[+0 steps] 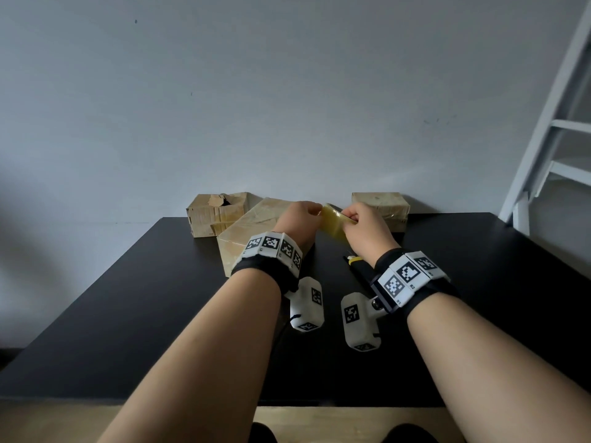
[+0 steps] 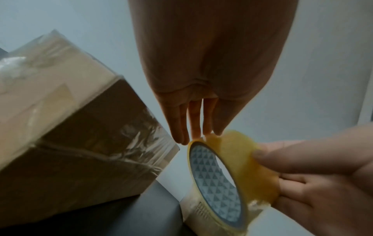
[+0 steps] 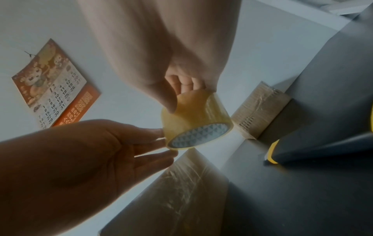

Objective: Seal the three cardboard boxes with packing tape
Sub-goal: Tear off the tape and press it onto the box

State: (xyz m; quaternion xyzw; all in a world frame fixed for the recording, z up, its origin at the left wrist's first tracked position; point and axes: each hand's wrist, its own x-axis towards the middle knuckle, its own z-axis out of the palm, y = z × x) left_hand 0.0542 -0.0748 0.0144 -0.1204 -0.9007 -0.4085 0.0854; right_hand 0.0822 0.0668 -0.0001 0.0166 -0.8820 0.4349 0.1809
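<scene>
My right hand (image 1: 350, 219) holds a yellowish roll of packing tape (image 1: 334, 223) in the air, thumb on its outer face and fingers curled round it (image 3: 193, 118). The straight fingertips (image 2: 201, 135) of my left hand (image 1: 315, 211) touch the roll's rim (image 2: 242, 167). Just below and left of the hands lies the large middle cardboard box (image 1: 252, 231), with shiny clear tape on its faces (image 2: 70, 135). At the back left stands a smaller box (image 1: 217, 212) with a torn, open top. A third box (image 1: 380, 207) sits at the back right against the wall.
A black and yellow utility knife (image 1: 358, 263) lies on the black table (image 1: 144, 314) under my right wrist. A grey wall runs behind the boxes, with a calendar (image 3: 52, 86) hanging on it. A white ladder frame (image 1: 550, 139) stands at the right.
</scene>
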